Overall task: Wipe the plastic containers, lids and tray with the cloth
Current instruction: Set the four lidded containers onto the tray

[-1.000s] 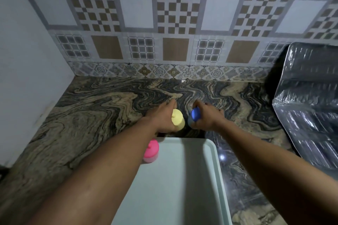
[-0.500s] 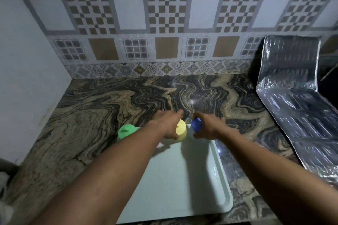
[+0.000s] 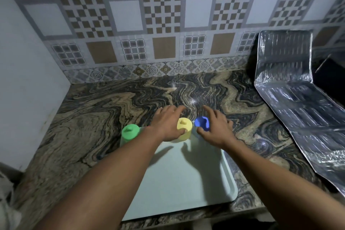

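Tray, pale and rectangular, lies flat on the counter with its near edge close to the counter's front edge. Its surface is bare except along the far edge.

Three clear containers with coloured lids stand upright in a row along that far edge. The yellow container is in the middle and the blue container is just beside it on the right. The green container stands apart at the far left corner. Whether the green one rests on the tray or just off it cannot be told.

The left hand is at the yellow container, with its thumb against the near side of the lid. Its fingers are straight and reach past the far side, so the grasp is released rather than clenched. The right hand is at the blue container in the same manner. Its thumb is near the lid's front and its fingers are splayed and extended beyond it, so it is also not closed on anything. Both forearms cross over the tray.

The counter is dark, swirled stone. A creased foil sheet lies on its right side and bends up against the tiled wall. A plain white wall bounds the counter on the left.
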{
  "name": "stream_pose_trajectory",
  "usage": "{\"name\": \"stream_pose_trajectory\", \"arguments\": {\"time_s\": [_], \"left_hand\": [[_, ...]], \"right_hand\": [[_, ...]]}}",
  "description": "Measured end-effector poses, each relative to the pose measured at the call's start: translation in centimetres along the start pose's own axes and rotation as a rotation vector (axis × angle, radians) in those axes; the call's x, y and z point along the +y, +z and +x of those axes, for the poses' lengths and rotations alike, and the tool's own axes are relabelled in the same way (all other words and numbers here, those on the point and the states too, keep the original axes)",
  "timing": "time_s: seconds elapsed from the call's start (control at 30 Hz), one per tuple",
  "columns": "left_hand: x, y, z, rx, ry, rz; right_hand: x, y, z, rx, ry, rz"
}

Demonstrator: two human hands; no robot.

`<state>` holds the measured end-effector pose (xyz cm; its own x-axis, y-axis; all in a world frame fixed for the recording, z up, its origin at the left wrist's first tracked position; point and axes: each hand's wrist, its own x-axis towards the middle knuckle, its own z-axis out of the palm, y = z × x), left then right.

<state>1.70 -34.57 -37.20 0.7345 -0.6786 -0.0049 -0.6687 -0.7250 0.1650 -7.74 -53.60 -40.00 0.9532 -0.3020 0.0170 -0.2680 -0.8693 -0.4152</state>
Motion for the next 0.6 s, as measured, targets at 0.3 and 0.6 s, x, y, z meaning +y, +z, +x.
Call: {"name": "stream_pose_trajectory", "arguments": {"time_s": [0.3,0.6], "left_hand": [[-1.0,1.4,-9.6,0.409,0.165,-0.031],[-1.2,6.5,-16.0,-0.169,-0.143,0.011]], "right_hand": [[-2.7,4.7,-8.3,0.274,-0.268,-0.078],[-3.0,9.2,-11.9,-0.116,-0.096,-0.226]]}}
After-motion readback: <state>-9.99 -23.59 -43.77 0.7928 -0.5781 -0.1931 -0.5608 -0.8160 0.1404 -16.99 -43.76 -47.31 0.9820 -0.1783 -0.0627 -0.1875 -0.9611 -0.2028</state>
